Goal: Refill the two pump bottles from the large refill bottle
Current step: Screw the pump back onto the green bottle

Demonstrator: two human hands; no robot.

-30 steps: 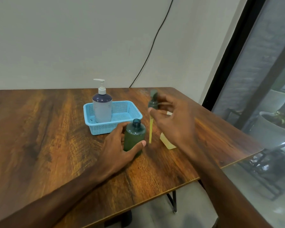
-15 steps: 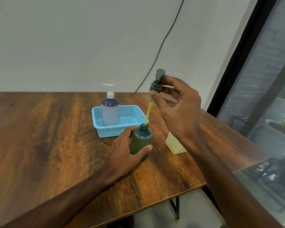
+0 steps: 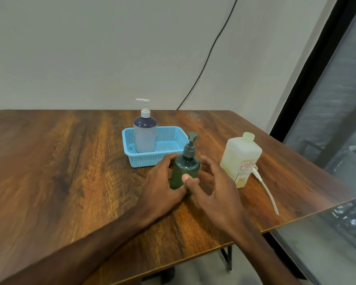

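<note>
Wooden table (image 3: pixel 49 161), plain wall (image 3: pixel 90 48), black cable (image 3: pixel 206 60), dark-framed window (image 3: pixel 337 103)

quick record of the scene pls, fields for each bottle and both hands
green bottle: upright on table, pump on
left hand: grips green bottle
right hand: fingers spread, beside green bottle
purple bottle: upright in basket, pump on
refill bottle: upright, right of green bottle
white tube: lies on table by refill bottle
</note>
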